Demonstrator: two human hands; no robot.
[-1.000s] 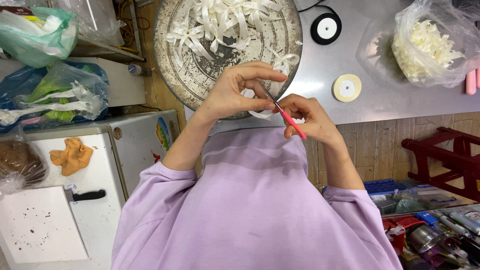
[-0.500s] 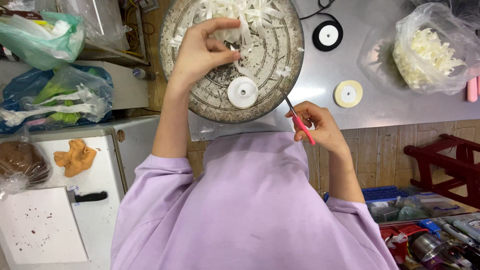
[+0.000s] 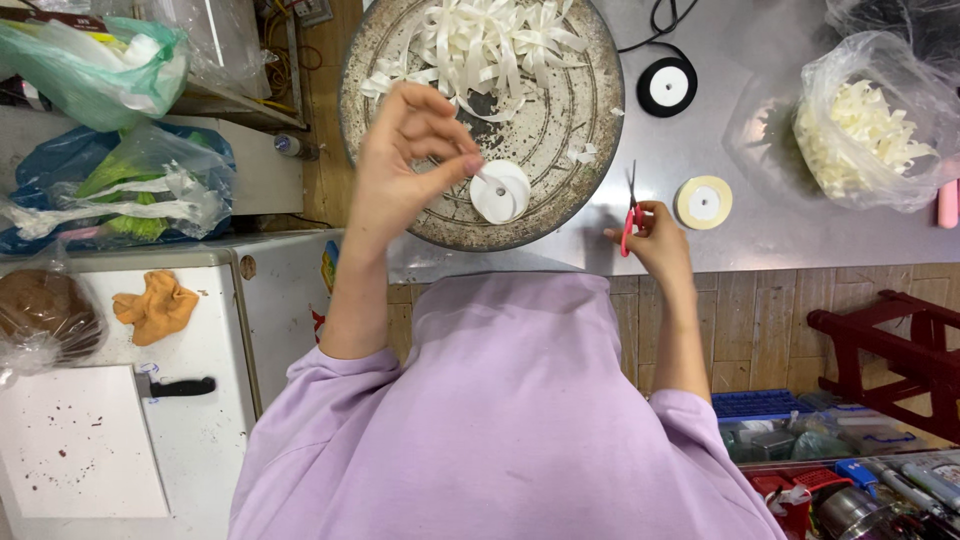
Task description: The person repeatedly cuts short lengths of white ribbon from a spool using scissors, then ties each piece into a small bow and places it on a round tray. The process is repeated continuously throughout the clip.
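Note:
My left hand (image 3: 405, 160) is over the round metal tray (image 3: 560, 190), its thumb and fingers pinching the loose end of a white ribbon that runs to the white ribbon roll (image 3: 500, 192) lying on the tray. A heap of cut white ribbon pieces (image 3: 480, 45) fills the far part of the tray. My right hand (image 3: 655, 235) rests at the tray's right edge on the steel table (image 3: 760, 230), gripping small red-handled scissors (image 3: 631, 205) with the blades pointing away from me.
A cream ribbon roll (image 3: 703, 201) and a black-and-white roll (image 3: 667, 86) lie right of the tray. A clear bag of cut ribbon (image 3: 870, 125) sits far right. Plastic bags (image 3: 110, 190), a white appliance (image 3: 190, 400) with an orange cloth (image 3: 155, 305), a red stool (image 3: 900, 350).
My left hand has drawn back from the ribbon heap toward the white roll and now pinches its ribbon end. My right hand with the scissors has moved up beside the tray.

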